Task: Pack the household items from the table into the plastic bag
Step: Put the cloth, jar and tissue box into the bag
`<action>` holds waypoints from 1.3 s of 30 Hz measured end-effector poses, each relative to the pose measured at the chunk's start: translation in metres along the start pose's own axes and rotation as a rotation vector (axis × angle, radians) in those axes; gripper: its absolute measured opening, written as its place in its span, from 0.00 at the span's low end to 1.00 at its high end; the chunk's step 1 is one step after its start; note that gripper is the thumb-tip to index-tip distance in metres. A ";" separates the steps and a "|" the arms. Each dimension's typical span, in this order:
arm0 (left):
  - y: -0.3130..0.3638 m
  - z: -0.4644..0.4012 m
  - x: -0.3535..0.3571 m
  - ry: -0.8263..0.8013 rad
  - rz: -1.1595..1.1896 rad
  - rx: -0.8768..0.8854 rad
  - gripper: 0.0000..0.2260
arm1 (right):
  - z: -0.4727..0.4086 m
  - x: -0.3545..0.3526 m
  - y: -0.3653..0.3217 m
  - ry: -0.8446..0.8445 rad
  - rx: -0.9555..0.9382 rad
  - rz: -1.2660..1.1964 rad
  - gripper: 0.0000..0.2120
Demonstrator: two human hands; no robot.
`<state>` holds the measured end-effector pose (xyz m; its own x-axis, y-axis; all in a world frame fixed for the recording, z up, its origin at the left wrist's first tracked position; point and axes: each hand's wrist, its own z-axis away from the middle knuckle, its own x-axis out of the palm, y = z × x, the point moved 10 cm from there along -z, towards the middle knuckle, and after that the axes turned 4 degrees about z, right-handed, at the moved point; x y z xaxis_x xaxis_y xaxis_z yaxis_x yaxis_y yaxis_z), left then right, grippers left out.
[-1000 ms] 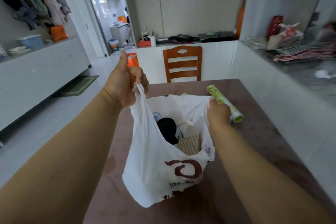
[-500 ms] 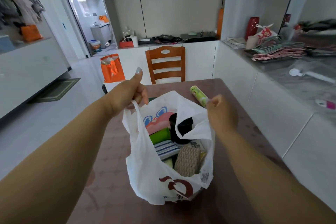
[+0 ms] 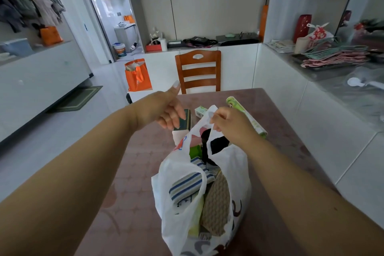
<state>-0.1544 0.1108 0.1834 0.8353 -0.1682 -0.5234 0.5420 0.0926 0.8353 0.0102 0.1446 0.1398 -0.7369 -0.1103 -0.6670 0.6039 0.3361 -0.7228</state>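
My left hand (image 3: pixel 164 110) hangs over the dark green block-shaped sponge (image 3: pixel 184 119) on the reddish-brown table (image 3: pixel 133 172), thumb raised, fingers drooping loosely so their tips meet its near top edge; they grip nothing yet. The sponge stands just beyond the far left rim of the white plastic bag (image 3: pixel 234 172), directly under those fingertips, so I judge this hand takes it. Right of it lies a small pale green packet (image 3: pixel 200 111). My right hand (image 3: pixel 228 124) pinches the bag's far handle, holding the mouth up; striped cloth (image 3: pixel 187 185) and a tan woven pad (image 3: pixel 216 208) already sit inside. Furthest right, a green-and-white printed roll (image 3: pixel 245 113) lies with its long axis running far-left to near-right, partly behind that hand.
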 end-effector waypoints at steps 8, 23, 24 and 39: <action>-0.060 -0.065 -0.033 0.408 0.073 -0.262 0.18 | -0.067 -0.014 -0.002 0.012 0.079 -0.130 0.13; -0.201 -0.191 0.019 0.509 -0.237 -0.627 0.41 | -0.123 0.015 0.049 0.012 0.219 -0.215 0.11; -0.205 -0.191 0.021 0.512 -0.210 -0.628 0.39 | -0.122 0.015 0.052 0.013 0.226 -0.225 0.11; -0.074 -0.097 -0.009 0.424 0.861 -0.181 0.15 | -0.097 0.008 0.016 -0.008 0.314 -0.416 0.07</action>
<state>-0.1931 0.2003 0.1100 0.8966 0.3915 0.2070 -0.2929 0.1736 0.9403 -0.0155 0.2402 0.1408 -0.9323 -0.1820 -0.3124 0.3235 -0.0341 -0.9456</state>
